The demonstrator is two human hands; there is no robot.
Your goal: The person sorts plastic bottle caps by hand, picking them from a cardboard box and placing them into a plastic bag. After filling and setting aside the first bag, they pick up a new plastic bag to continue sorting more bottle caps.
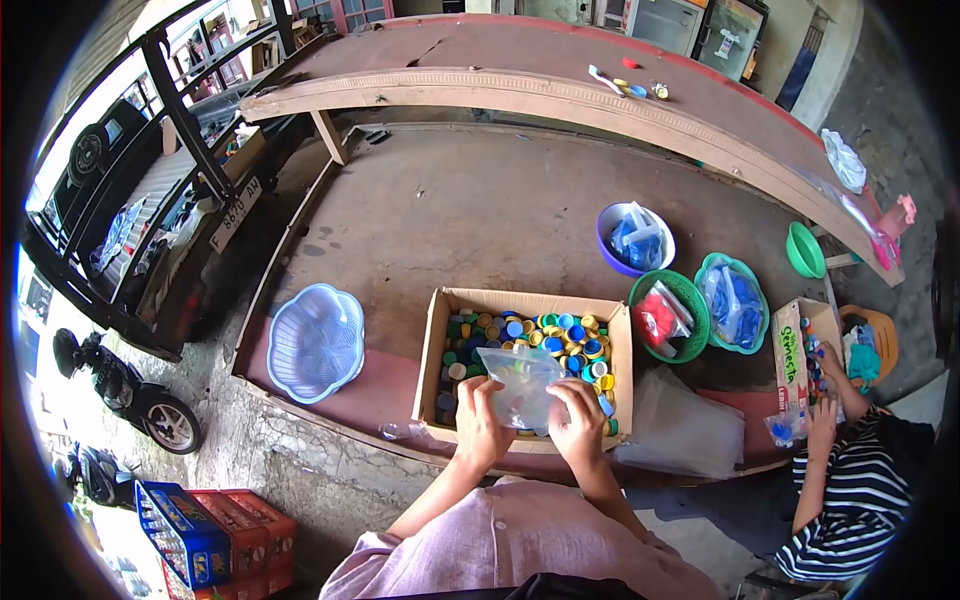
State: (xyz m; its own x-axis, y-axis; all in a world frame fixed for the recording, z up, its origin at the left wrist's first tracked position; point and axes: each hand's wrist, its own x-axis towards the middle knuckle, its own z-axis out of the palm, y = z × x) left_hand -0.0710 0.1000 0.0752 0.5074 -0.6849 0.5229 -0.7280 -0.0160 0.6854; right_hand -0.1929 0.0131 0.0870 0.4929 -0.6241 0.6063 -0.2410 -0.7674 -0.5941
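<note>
Between my two hands a clear plastic bag is stretched over a cardboard box. My left hand grips the bag's left edge, fingers closed on it. On the opposite edge, my right hand pinches the plastic too. Loose bottle caps in blue, yellow, green and white fill the box under the bag, which hides part of them. A stack of flat clear plastic bags lies just right of the box.
A pale blue basket sits at left. Rightward stand a purple bowl, a green basket and a teal basket holding bagged caps. Beside me a person in a striped shirt reaches into another box. A raised shelf runs behind.
</note>
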